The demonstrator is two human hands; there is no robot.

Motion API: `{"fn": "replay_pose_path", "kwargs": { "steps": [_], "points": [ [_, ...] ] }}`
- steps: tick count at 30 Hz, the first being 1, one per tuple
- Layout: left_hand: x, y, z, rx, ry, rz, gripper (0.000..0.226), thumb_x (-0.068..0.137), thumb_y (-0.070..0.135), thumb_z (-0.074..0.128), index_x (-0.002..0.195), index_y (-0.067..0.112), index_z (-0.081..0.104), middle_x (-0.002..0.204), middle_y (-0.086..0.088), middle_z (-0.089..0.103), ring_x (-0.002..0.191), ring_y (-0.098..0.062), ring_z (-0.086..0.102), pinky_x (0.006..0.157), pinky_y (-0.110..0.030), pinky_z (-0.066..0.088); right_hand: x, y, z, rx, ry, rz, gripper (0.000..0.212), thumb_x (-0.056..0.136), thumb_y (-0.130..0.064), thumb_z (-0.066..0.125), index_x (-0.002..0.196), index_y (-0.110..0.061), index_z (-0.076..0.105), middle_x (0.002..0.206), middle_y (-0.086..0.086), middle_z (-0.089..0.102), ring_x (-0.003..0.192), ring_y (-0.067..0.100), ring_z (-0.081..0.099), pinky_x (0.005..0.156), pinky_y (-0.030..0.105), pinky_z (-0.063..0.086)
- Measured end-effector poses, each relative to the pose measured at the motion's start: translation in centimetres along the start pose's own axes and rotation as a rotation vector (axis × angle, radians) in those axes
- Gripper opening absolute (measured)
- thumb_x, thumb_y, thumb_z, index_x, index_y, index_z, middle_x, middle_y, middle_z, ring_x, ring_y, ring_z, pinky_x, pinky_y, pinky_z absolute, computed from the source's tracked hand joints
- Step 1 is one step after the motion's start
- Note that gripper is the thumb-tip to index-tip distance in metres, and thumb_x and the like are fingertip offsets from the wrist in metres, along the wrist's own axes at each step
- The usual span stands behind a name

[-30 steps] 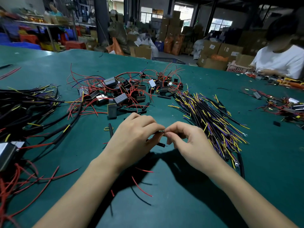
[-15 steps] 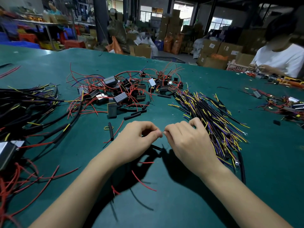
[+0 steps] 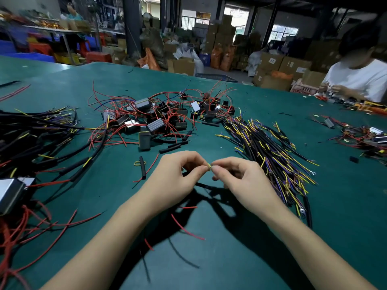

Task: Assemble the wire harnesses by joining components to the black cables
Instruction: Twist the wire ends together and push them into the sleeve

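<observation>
Black cables with yellow and purple leads lie in a loose bundle on the green table, just right of your hands. A larger heap of black cables covers the left side of the table. Between the two heaps, at the far centre, sits a pile of black box components tangled with red wires. Short pieces of black sleeving lie near your left hand, and loose red wire offcuts lie between your forearms.

Your left hand is raised above the table, thumb and forefinger pinching one side of a yellow wire end. Your right hand meets it fingertip to fingertip, thumb and forefinger pinching the other side of the same wire end. The remaining fingers of both hands are curled. A black cable runs beneath the hands; how it connects to the yellow end cannot be determined.

A second person in a white shirt works at the far right corner.
</observation>
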State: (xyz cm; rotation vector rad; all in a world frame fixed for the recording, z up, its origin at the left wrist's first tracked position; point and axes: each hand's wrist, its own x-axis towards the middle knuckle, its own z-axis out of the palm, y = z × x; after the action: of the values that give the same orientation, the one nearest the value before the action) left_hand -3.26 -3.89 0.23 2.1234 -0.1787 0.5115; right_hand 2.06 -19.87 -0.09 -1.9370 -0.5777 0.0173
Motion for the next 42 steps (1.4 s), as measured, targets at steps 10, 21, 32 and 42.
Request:
{"fn": "replay_pose_path", "kwargs": {
  "steps": [10, 21, 32, 42],
  "points": [
    [0.1, -0.7, -0.1, 0.099, 0.145, 0.144, 0.006, 0.086, 0.008, 0.067, 0.083, 0.013, 0.069, 0.077, 0.003, 0.065, 0.075, -0.011, 0.058, 0.071, -0.019, 0.044, 0.3, -0.3, -1.2, 0.271, -0.153, 0.146, 0.015, 0.090, -0.019, 0.062, 0.082, -0.013, 0.074, 0.078, -0.001, 0.072, 0.063, 0.010, 0.049, 0.068, 0.021, 0.041],
    [0.1, 0.1, -0.1, -0.180, -0.004, -0.103, 0.013, 0.089, 0.012, 0.063, 0.078, 0.013, 0.069, 0.069, -0.004, 0.065, 0.065, -0.011, 0.058, 0.065, -0.023, 0.046, 0.2, 0.1, -0.9, 0.080, -0.049, -0.220, 0.009, 0.087, -0.009, 0.064, 0.083, -0.017, 0.064, 0.074, -0.005, 0.062, 0.066, 0.012, 0.049, 0.061, 0.024, 0.040],
    [-0.1, 0.6, 0.2, -0.208, 0.111, -0.082, 0.009, 0.087, 0.012, 0.065, 0.079, 0.013, 0.068, 0.073, -0.005, 0.067, 0.075, -0.028, 0.062, 0.072, -0.037, 0.050, 0.5, -0.2, -0.2, 0.207, -0.048, -0.093, 0.011, 0.089, -0.013, 0.064, 0.080, -0.018, 0.066, 0.059, -0.016, 0.059, 0.056, -0.003, 0.049, 0.058, 0.009, 0.039],
    [0.1, 0.8, -0.3, -0.354, -0.035, -0.225, 0.017, 0.086, 0.010, 0.063, 0.072, 0.011, 0.072, 0.065, -0.003, 0.063, 0.066, -0.006, 0.055, 0.067, -0.014, 0.042, 0.2, -0.5, -0.2, 0.068, 0.047, -0.298, 0.012, 0.086, -0.008, 0.065, 0.077, -0.015, 0.061, 0.072, -0.008, 0.061, 0.065, 0.014, 0.050, 0.065, 0.020, 0.040]
  ]
}}
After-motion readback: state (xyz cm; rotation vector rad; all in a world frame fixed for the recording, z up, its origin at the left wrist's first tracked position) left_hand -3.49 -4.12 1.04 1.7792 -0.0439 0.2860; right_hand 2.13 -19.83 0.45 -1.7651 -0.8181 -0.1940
